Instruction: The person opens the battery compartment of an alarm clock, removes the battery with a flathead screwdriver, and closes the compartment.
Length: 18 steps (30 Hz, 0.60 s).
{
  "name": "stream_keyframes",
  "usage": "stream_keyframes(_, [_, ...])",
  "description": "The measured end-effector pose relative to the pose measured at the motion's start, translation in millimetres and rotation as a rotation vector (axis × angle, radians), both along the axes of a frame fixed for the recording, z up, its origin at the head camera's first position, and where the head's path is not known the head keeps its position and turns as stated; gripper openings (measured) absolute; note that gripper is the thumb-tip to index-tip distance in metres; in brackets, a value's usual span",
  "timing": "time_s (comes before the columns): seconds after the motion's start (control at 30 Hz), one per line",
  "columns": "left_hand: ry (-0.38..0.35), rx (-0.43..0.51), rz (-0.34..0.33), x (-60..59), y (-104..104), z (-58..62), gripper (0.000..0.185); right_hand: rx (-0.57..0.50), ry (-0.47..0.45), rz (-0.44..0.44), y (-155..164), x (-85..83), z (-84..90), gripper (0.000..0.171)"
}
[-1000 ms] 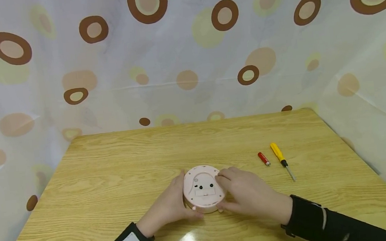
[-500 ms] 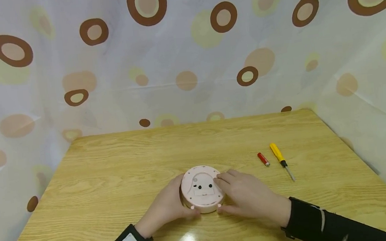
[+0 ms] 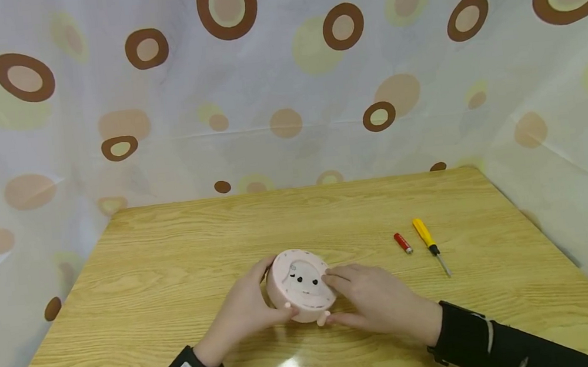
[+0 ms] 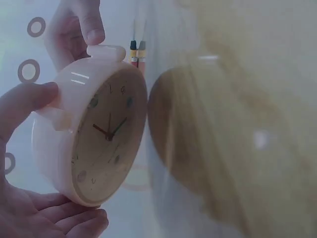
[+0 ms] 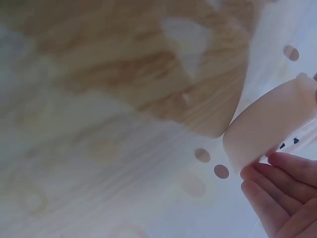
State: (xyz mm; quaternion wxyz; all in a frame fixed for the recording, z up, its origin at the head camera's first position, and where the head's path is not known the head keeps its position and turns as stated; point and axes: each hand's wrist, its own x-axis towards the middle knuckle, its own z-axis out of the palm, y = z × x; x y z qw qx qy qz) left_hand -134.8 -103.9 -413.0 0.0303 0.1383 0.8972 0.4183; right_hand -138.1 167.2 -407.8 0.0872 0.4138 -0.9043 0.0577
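Note:
A round pale pink alarm clock [image 3: 305, 297] is tilted over the table, its back with dark knobs facing up and its left side raised. My left hand [image 3: 242, 306] grips that left side, thumb close by one small foot [image 3: 287, 306] and fingers under the rim. In the left wrist view the dial [image 4: 109, 148] with its clock hands faces the tabletop. My right hand [image 3: 379, 293] touches the right edge of the back with extended fingertips [image 5: 255, 173], the thumb at the other foot [image 4: 106, 52].
On the wooden table [image 3: 198, 234], to the right of the clock, lie a red battery [image 3: 403, 243] and a screwdriver [image 3: 423, 232] with a yellow handle. A spotted curtain [image 3: 284, 78] hangs behind the table and along both sides.
The clock has shifted slightly left and tipped, its left side rising. My left hand has moved left with it, while my right fingers stay near its right edge.

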Motion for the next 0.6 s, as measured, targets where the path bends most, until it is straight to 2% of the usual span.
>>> stream_keyframes(0.17, [0.032,-0.041,-0.027,-0.5,-0.7,12.6,0.100,-0.051,-0.029,0.017,0.7,1.5,-1.8,0.064])
stream_keyframes(0.37, [0.108,-0.142,-0.121,-2.9,1.1,29.5,0.100,-0.082,-0.022,0.064,3.0,3.0,-3.7,0.053])
stream_keyframes(0.47, [0.134,-0.182,-0.155,-3.2,3.3,36.9,0.099,-0.092,0.008,0.085,4.9,2.9,-1.6,0.049])
stream_keyframes(0.6, [0.139,-0.212,-0.174,-2.3,5.7,42.4,0.099,-0.136,0.105,0.100,6.7,-0.2,8.2,0.050])
